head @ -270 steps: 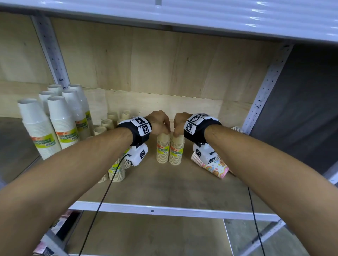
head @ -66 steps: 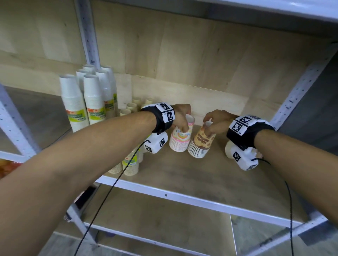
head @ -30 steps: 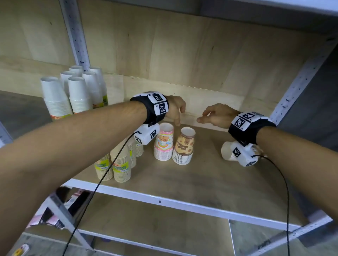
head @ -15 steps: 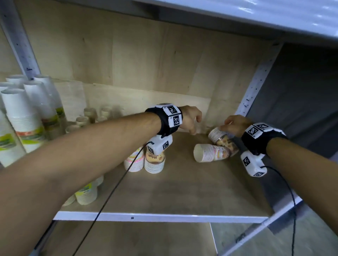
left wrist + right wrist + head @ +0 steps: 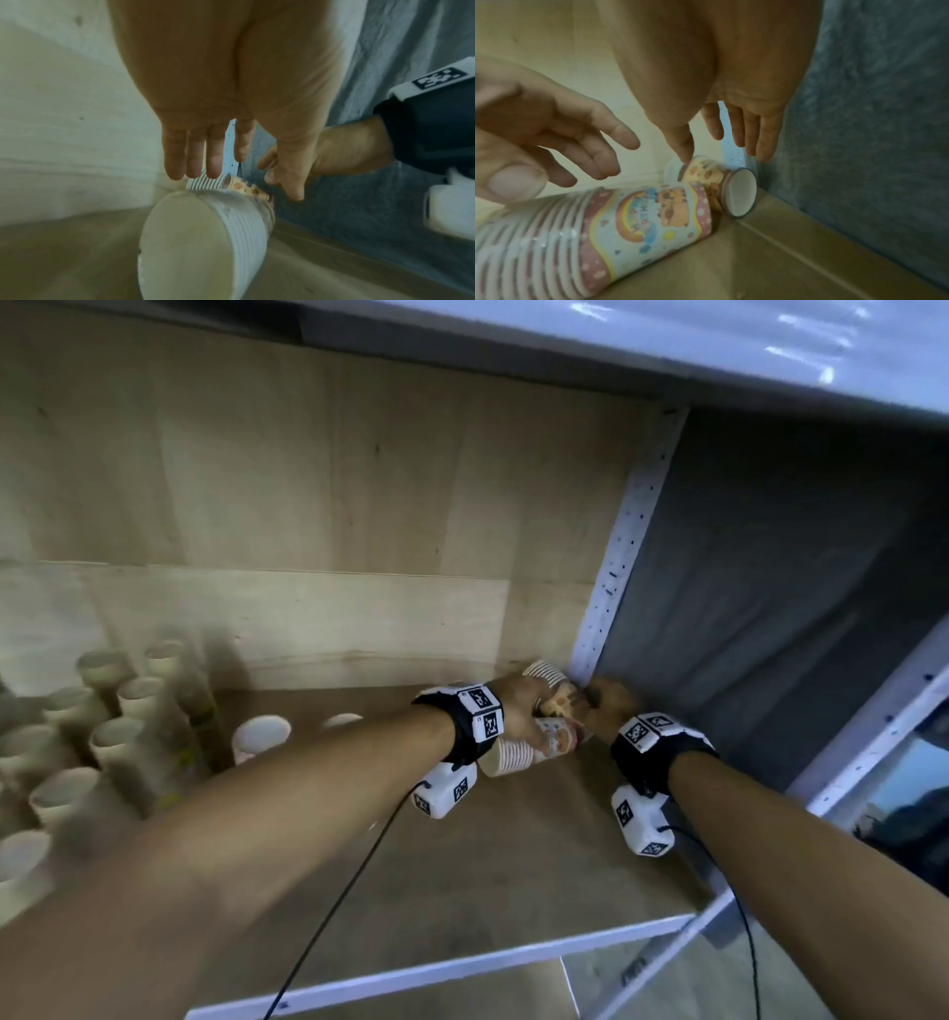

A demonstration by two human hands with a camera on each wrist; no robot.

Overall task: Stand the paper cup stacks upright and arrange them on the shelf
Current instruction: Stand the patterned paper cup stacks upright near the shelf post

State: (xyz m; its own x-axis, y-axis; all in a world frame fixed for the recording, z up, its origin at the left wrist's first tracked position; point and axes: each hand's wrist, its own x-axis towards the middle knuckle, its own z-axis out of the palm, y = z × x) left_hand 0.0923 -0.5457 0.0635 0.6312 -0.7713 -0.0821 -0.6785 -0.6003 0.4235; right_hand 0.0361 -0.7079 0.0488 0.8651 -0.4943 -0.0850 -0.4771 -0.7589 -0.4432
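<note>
Two printed paper cup stacks lie on their sides in the back right corner of the wooden shelf point(image 5: 462, 865). The near stack point(image 5: 513, 755) point(image 5: 634, 219) point(image 5: 203, 243) has a rainbow print and its mouth faces left. The far stack point(image 5: 549, 671) point(image 5: 706, 174) point(image 5: 240, 185) has an orange animal print and lies against the corner post. My left hand point(image 5: 518, 708) point(image 5: 205, 168) hovers over the near stack with straight fingers, holding nothing. My right hand point(image 5: 606, 706) point(image 5: 718, 150) reaches down over the far stack, fingers extended, thumb tip touching its side.
Plain upright cup stacks point(image 5: 128, 711) crowd the left of the shelf, blurred, with an upright printed stack point(image 5: 261, 734) beside them. A white perforated post point(image 5: 616, 557) and grey cloth wall point(image 5: 770, 608) close the right side. An upper shelf point(image 5: 667, 341) hangs overhead.
The view has swung right. Both hands left the two upright printed stacks and moved to the lying stacks in the back right corner; my left hand now reaches over the near one.
</note>
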